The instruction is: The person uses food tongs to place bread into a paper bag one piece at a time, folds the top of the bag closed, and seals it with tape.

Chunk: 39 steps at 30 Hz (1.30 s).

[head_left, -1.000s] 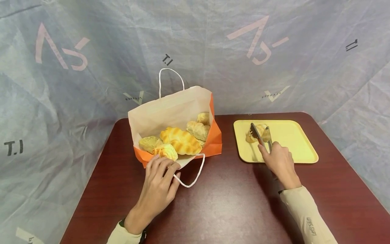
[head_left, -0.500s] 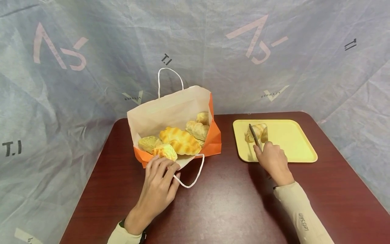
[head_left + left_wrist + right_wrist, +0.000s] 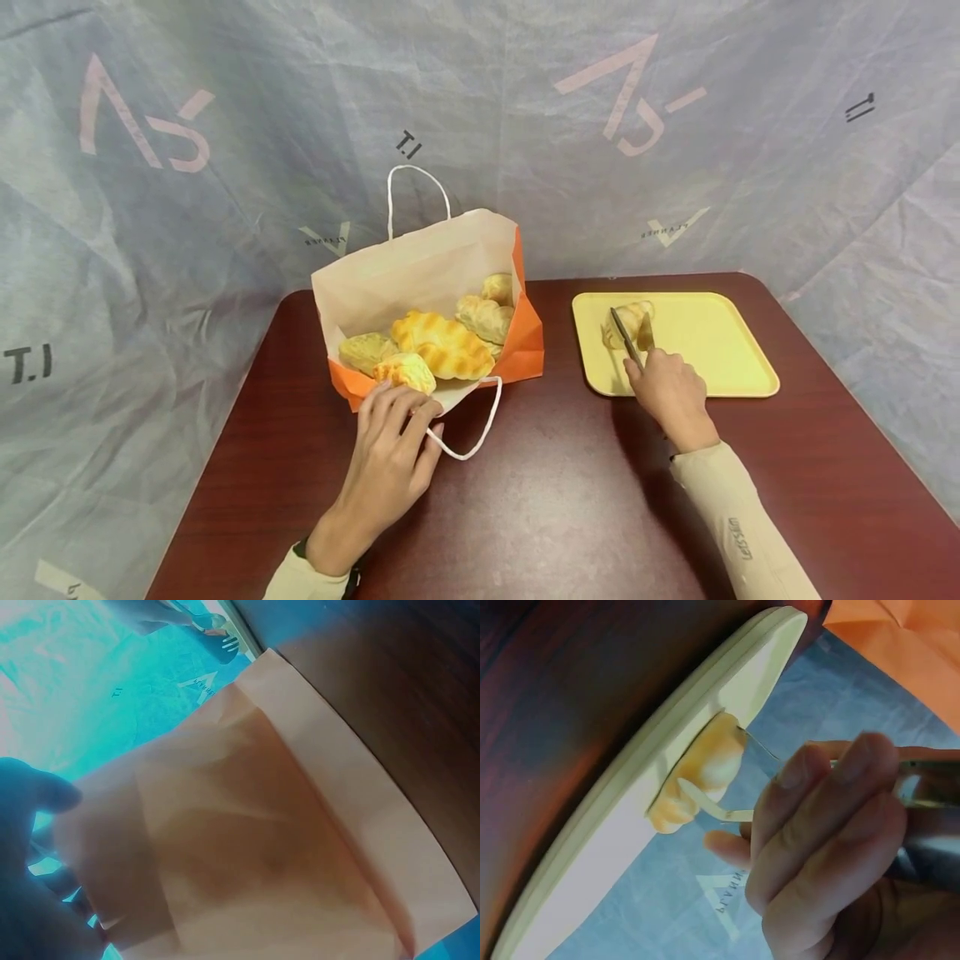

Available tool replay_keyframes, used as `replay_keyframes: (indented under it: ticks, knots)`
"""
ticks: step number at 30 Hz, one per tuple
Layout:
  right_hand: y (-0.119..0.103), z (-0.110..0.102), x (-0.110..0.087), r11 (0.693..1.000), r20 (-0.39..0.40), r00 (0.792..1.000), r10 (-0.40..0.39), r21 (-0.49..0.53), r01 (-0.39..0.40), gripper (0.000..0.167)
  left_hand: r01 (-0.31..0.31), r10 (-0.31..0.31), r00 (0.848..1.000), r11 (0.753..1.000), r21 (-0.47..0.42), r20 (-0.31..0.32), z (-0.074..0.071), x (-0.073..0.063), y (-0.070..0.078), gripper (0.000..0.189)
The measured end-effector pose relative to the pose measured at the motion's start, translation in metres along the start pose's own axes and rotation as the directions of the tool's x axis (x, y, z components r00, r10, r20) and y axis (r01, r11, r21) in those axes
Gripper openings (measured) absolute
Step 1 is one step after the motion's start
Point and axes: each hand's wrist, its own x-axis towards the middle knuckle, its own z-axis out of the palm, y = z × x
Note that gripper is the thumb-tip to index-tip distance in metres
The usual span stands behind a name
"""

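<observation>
My left hand [image 3: 396, 446] pinches the near rim of an orange paper bag [image 3: 528, 342], with the thumb on the outside. Several bread pieces lie in the bag, among them a large ridged yellow bread [image 3: 442, 346] and a small roll [image 3: 405, 372] close to my fingertips. My right hand [image 3: 670, 396] grips metal tongs [image 3: 628, 340] over the yellow tray [image 3: 720, 333]. A croissant-like bread [image 3: 709, 761] rests on that tray. The tongs' two ends stand on either side of it; whether both touch it I cannot tell.
The bag's near white handle [image 3: 480, 442] loops down over the dark red table [image 3: 555, 500]. Its far handle [image 3: 420, 169] stands up at the back. A grey printed cloth [image 3: 480, 100] hangs behind and around the table.
My right hand has shifted slightly left, and the tongs' ends have drawn closer together about the bread. The left hand keeps its place on the bag's rim.
</observation>
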Motion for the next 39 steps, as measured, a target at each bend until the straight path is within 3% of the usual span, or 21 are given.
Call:
replay_keyframes:
  ticks: [8,20,26,30,36,39]
  knots:
    - [0.011,0.004,-0.008,1.0,-0.034,0.999,-0.015,0.015,0.016,0.043,-0.001,0.001,1.0,1.0,0.007,0.001,0.0,-0.002,0.0,0.018]
    - [0.015,0.004,-0.013,0.975,-0.075,0.992,-0.098,0.19,0.111,0.035,0.005,-0.005,1.0,1.0,0.007,0.006,0.0,-0.003,0.0,0.018]
    - [0.008,-0.005,-0.021,0.96,-0.158,0.98,-0.12,0.232,0.155,0.04,-0.002,0.002,1.0,1.0,0.014,0.0,0.0,-0.001,0.0,0.017]
    - [0.003,-0.014,-0.028,0.954,-0.265,0.952,-0.153,0.211,0.212,0.038,-0.003,0.003,1.0,1.0,0.015,0.0,0.0,-0.001,0.0,0.018]
    - [-0.004,-0.023,-0.04,0.939,-0.431,0.876,-0.217,0.153,0.308,0.023,-0.003,0.003,1.0,1.0,0.013,-0.002,0.0,-0.001,0.0,0.017]
    - [-0.007,-0.028,-0.047,0.932,-0.477,0.849,-0.227,0.147,0.332,0.02,-0.002,0.003,1.0,1.0,0.014,-0.005,0.0,-0.001,0.0,0.018]
